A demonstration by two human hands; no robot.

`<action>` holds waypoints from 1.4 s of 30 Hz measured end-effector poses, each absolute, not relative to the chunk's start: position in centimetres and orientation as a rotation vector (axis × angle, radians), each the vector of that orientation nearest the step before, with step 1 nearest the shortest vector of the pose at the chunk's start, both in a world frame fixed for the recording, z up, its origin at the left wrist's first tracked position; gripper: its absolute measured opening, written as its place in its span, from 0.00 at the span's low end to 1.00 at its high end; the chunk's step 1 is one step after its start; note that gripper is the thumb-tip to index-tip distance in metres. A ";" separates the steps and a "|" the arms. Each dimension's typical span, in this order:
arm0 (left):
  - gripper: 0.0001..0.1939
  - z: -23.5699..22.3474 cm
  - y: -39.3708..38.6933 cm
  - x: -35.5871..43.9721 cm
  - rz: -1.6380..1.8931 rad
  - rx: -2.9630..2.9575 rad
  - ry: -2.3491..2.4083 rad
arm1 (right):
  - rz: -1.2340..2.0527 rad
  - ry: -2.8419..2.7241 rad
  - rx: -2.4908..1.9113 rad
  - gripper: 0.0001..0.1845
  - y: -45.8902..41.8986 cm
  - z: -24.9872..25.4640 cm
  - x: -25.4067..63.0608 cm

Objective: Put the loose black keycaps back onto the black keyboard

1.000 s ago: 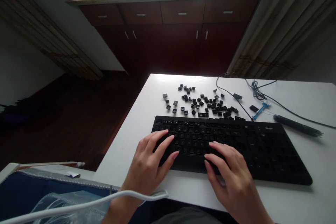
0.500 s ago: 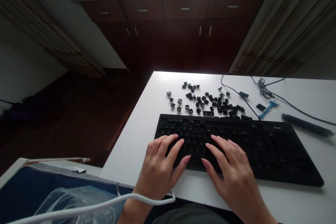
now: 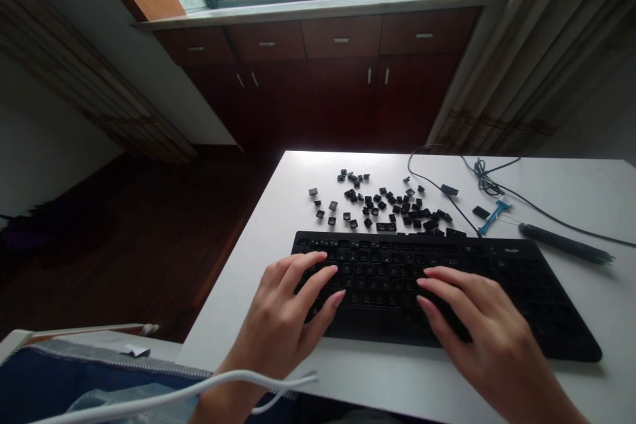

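Note:
A black keyboard (image 3: pixel 377 318) lies slantwise along the near part of the white table. My left hand (image 3: pixel 285 308) rests over its left end, fingers spread and fingertips on or just above the keys. Over the middle-right of the keyboard is my right hand (image 3: pixel 481 321), fingers apart and slightly bent, holding nothing. Whether the fingertips press the keys I cannot tell. Behind the keyboard several loose black keycaps (image 3: pixel 386 226) are scattered, some upturned. A blue keycap puller (image 3: pixel 494 215) lies past the keyboard's far edge, by a black brush (image 3: pixel 566 243).
A thin black cable (image 3: pixel 556 204) curls over the table's (image 3: pixel 248 278) far right. In front at the left, a white cable (image 3: pixel 163 397) crosses above a blue fabric bin (image 3: pixel 69 381) with clear plastic in it. Dark red cabinets (image 3: pixel 328 103) stand beyond the table under a window.
My right hand has moved right along the keyboard, away from my left hand. The left hand stays over the left end. The view has tilted up, showing more of the window.

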State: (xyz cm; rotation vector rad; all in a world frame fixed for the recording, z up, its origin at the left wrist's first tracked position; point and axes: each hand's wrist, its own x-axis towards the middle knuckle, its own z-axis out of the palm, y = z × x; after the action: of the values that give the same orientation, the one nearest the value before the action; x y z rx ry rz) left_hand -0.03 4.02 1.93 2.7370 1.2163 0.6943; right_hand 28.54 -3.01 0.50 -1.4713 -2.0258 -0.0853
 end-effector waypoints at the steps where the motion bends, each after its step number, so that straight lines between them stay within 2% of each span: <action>1: 0.15 2.6 5.0 0.0 0.682 2.759 1.205 | -0.094 -2.045 -1.501 0.16 -2.7 0.9 29.7; 4: 0.12 4.8 8.5 0.8 0.502 2.844 1.149 | -0.113 -2.141 -1.550 0.14 -2.0 1.6 32.2; 8: 0.17 6.9 13.8 2.6 0.093 2.896 1.095 | -0.019 -2.226 -1.514 0.13 -1.9 0.9 32.8; 11: 0.19 7.1 17.9 4.1 -0.008 2.870 1.103 | 0.042 -2.182 -1.500 0.12 -2.1 -0.2 32.3; 17: 0.19 5.4 24.6 4.5 0.124 2.760 1.208 | 0.053 -2.089 -1.467 0.12 -1.8 -0.6 32.9; 21: 0.19 4.4 26.7 3.6 0.220 2.688 1.188 | 0.046 -2.069 -1.523 0.10 1.3 0.5 34.8; 26: 0.18 2.3 27.5 4.1 0.274 2.615 1.053 | 0.088 -2.067 -1.663 0.13 8.0 2.2 37.1; 31: 0.16 0.6 28.0 4.7 0.309 2.568 1.004 | 0.301 -1.896 -1.821 0.16 12.4 4.2 36.9; 36: 0.13 0.7 27.9 4.7 0.337 2.510 1.000 | 0.511 -1.825 -1.789 0.16 13.8 4.8 36.5; 40: 0.11 1.4 27.7 4.3 0.325 2.424 1.015 | 0.505 -1.879 -1.796 0.18 13.5 4.1 37.5; 42: 0.14 1.7 27.7 4.1 0.315 2.363 1.025 | 0.508 -1.899 -1.847 0.18 13.3 3.8 38.1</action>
State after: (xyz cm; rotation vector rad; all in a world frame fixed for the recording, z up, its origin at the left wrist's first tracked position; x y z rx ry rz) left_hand 4.06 27.68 1.69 2.3628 1.0254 0.3153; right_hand 38.09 13.31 3.76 -1.8474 -1.8992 0.5078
